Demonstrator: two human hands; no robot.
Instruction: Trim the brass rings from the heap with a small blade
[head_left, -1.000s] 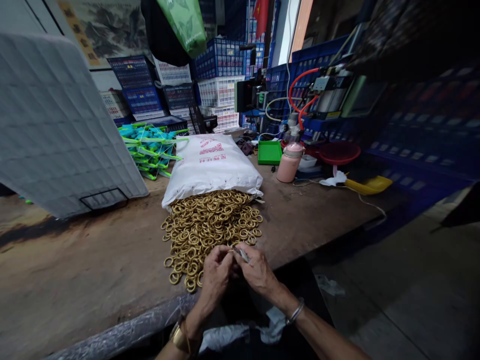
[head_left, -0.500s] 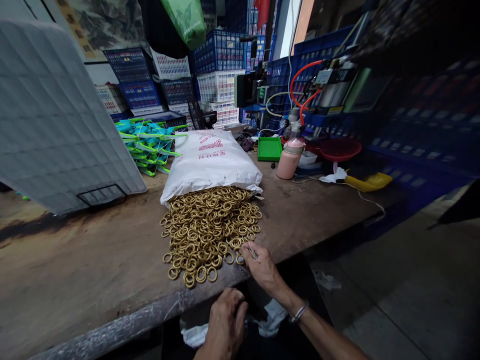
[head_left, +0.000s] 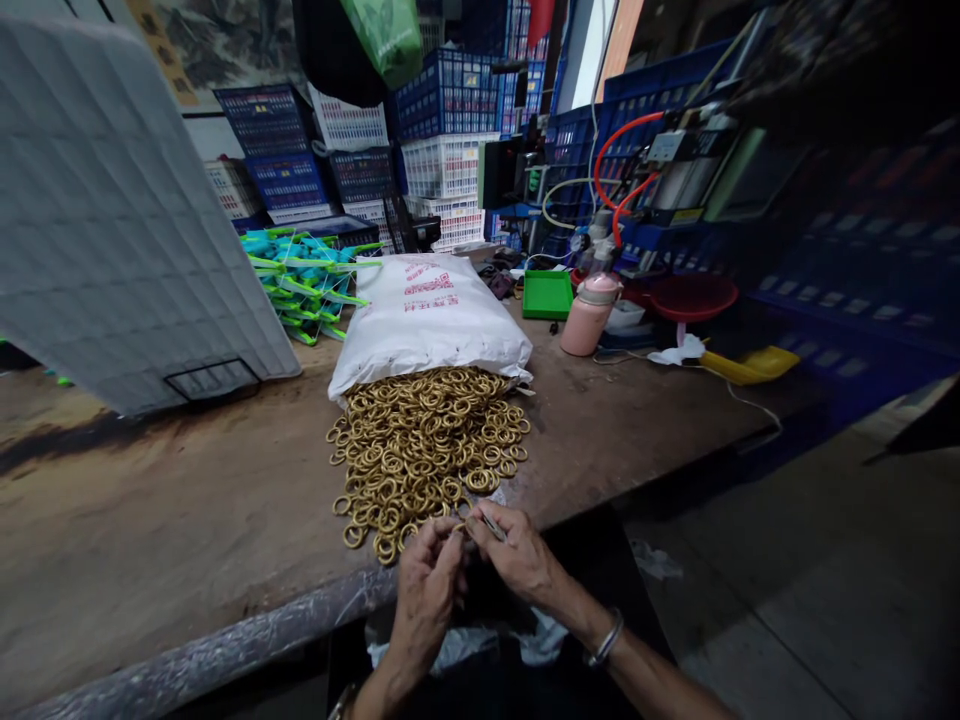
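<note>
A heap of brass-coloured rings (head_left: 420, 440) spills from the open mouth of a white woven sack (head_left: 442, 335) onto the wooden table. My left hand (head_left: 429, 585) is closed at the table's front edge, its thumb and forefinger pinching a ring (head_left: 460, 527). Facing it, my right hand (head_left: 517, 555) is also closed, with a small, thin metal tool (head_left: 493, 526) lying along its fingers. Both sets of fingertips meet around the ring, just in front of the heap. The tool's exact kind is too small to tell, and the fingers cover part of the ring.
A padded white panel (head_left: 135, 230) leans at the left, beside blue and green plastic pieces (head_left: 304, 280). Behind the sack are a green tray (head_left: 547, 295), a pink bottle (head_left: 590, 318), a red dish (head_left: 690, 297) and a yellow scoop (head_left: 754, 366). Stacked crates (head_left: 450, 165) line the back.
My left hand has risen from below the table edge to meet my right hand, its fingers now on a ring. My right hand has drawn slightly back from the heap. The view has shifted a little.
</note>
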